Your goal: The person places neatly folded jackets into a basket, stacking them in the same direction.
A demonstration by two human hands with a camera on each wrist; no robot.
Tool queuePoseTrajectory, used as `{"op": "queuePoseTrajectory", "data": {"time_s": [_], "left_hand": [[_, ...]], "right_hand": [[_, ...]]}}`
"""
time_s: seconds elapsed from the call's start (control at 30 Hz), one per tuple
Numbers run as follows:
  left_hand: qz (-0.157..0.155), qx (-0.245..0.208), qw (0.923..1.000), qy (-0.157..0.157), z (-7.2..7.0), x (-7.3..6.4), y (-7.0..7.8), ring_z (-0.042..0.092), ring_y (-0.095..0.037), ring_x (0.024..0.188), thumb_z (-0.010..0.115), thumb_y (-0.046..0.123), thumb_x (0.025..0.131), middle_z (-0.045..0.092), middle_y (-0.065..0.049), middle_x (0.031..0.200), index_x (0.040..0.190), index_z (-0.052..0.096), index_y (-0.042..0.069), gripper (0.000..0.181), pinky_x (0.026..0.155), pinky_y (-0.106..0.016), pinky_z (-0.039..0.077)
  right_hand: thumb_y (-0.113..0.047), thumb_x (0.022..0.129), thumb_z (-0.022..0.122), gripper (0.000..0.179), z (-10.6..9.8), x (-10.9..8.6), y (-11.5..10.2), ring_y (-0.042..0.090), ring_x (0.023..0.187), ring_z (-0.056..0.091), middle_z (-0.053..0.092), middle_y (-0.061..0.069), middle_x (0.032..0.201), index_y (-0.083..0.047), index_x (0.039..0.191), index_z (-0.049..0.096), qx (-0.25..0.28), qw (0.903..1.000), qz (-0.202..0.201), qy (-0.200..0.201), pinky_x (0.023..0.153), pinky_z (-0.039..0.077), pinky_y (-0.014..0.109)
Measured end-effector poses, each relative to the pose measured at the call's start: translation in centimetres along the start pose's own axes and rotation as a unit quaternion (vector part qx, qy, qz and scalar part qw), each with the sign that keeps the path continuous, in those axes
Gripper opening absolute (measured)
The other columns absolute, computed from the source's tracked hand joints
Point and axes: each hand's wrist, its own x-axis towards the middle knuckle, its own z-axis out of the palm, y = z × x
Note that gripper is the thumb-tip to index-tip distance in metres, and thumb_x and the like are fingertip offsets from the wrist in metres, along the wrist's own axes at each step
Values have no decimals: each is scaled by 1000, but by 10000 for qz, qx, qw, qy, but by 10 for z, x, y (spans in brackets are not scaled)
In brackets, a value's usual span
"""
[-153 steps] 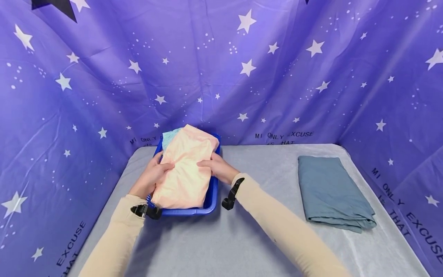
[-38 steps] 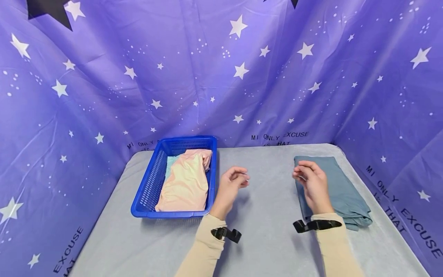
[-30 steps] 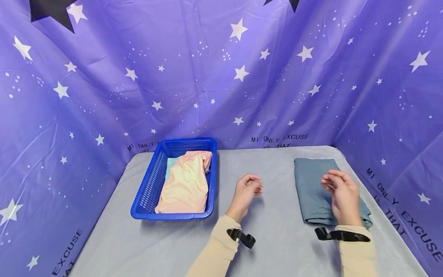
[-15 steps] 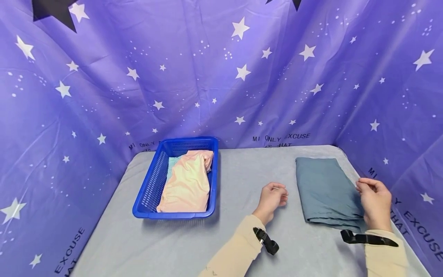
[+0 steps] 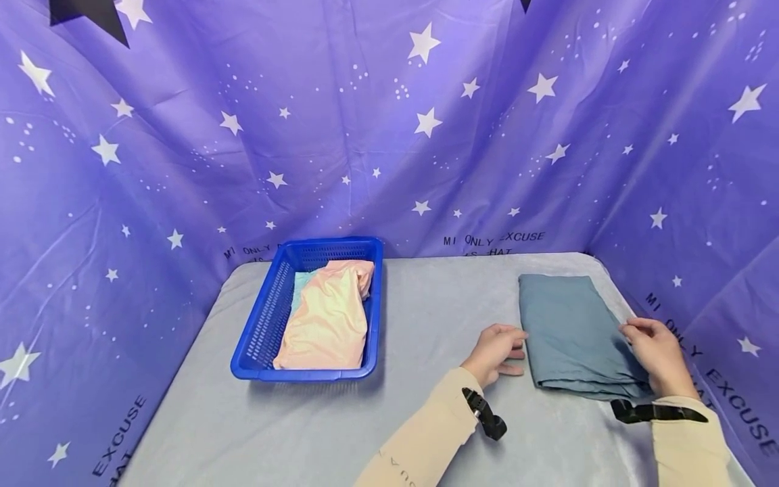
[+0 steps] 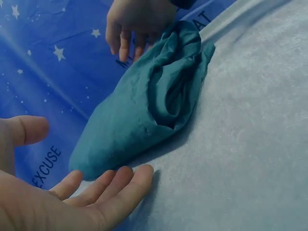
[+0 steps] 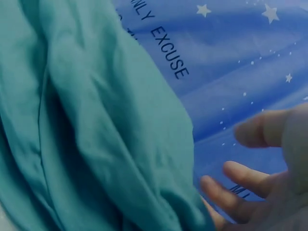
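Observation:
A folded grey-teal cloth garment (image 5: pixel 572 331) lies on the right side of the table; its near end shows loose, layered folds in the left wrist view. My left hand (image 5: pixel 496 352) is at its left edge, fingertips at or just short of the fabric. In the left wrist view, the fingers (image 6: pixel 127 190) are nearly straight and the thumb stands apart. At the garment's right edge is my right hand (image 5: pixel 657 355). The right wrist view shows its thumb and fingers (image 7: pixel 245 180) spread beside the fabric, some fingertips hidden behind it.
A blue plastic basket (image 5: pixel 376 318) stands at the back left of the grey-covered table (image 5: pixel 438 304). Inside lie a pink garment (image 5: pixel 328 321) and a light blue one (image 5: pixel 301 281) partly beneath it. Purple star-patterned curtains (image 5: pixel 341 135) enclose the back and sides.
Earlier both hands held the pink garment over the basket; it now lies inside, released. Both hands have since moved right, one to each side of the teal garment, the left closing in last.

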Motion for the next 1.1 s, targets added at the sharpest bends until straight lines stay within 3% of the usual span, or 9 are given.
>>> {"op": "queuePoseTrajectory", "data": {"time_s": [0.13, 0.23, 0.33, 0.47, 0.63, 0.77, 0.93, 1.0, 1.1], "left_hand": [[-157, 13, 9997, -160, 2, 4, 2, 69, -31, 93, 73, 21, 92, 67, -15, 109, 103, 65, 13, 16, 83, -60, 59], [-231, -35, 9995, -213, 6, 6, 2, 66, -29, 89, 72, 18, 91, 65, -14, 107, 103, 64, 13, 15, 82, -62, 58], [-260, -70, 9995, -191, 11, 8, 0, 63, -27, 86, 73, 15, 89, 63, -13, 105, 104, 63, 12, 18, 80, -62, 59], [-285, -95, 9995, -120, 18, 10, -3, 61, -28, 90, 75, 13, 88, 60, -13, 105, 111, 62, 11, 27, 81, -66, 57], [-321, -16, 9995, 14, 22, 13, -4, 60, -26, 90, 77, 12, 86, 59, -12, 102, 114, 61, 12, 32, 81, -63, 57], [-359, 102, 9993, -20, 20, 15, -5, 63, -25, 87, 78, 14, 86, 61, -9, 100, 111, 62, 14, 29, 81, -58, 58], [-308, 339, 9989, -93, 17, 17, -7, 65, -24, 86, 80, 19, 87, 63, -7, 100, 111, 63, 15, 29, 79, -49, 57], [-295, 379, 9988, -107, 15, 18, -7, 64, -24, 85, 80, 20, 87, 63, -7, 99, 113, 63, 15, 33, 78, -47, 56], [-326, 412, 9986, -105, 11, 17, -5, 66, -28, 93, 81, 23, 87, 65, -10, 109, 130, 59, 13, 49, 86, -51, 55]], "right_hand": [[-34, 104, 46, 64, 2, 6, 5, 24, 105, 52, 48, 32, 132, 16, 144, 36, -492, 9979, 86, -422, 77, 35, 24], [-35, 104, 43, 71, 4, 9, 6, 50, 126, 41, 32, 42, 147, 19, 148, 26, -559, 9954, 286, -721, 89, 40, 39], [-37, 104, 42, 78, 5, 12, 8, 56, 136, 32, 23, 45, 152, 20, 151, 16, -562, 9928, 521, -919, 102, 38, 57], [-40, 104, 41, 85, 5, 13, 9, 61, 142, 23, 13, 47, 155, 21, 153, 8, -516, 9905, 756, -1029, 112, 30, 65], [-44, 104, 41, 86, 4, 13, 9, 61, 138, 25, 12, 48, 155, 20, 152, 9, -491, 9891, 767, -1155, 107, 34, 65], [-48, 104, 39, 88, 3, 14, 8, 53, 126, 38, 19, 47, 149, 21, 150, 11, -561, 9851, 696, -1472, 93, 45, 51], [-55, 105, 37, 88, 5, 13, 4, 25, 99, 58, 43, 38, 134, 20, 149, 19, -514, 9733, 619, -2148, 76, 52, 31], [-58, 105, 37, 92, 6, 13, 3, 28, 104, 60, 40, 39, 140, 17, 154, 16, -342, 9672, 722, -2411, 84, 54, 36], [-65, 103, 37, 103, 10, 11, 0, 47, 134, 44, 17, 41, 159, 11, 159, -2, -31, 9576, 1003, -2701, 105, 48, 52]]}}
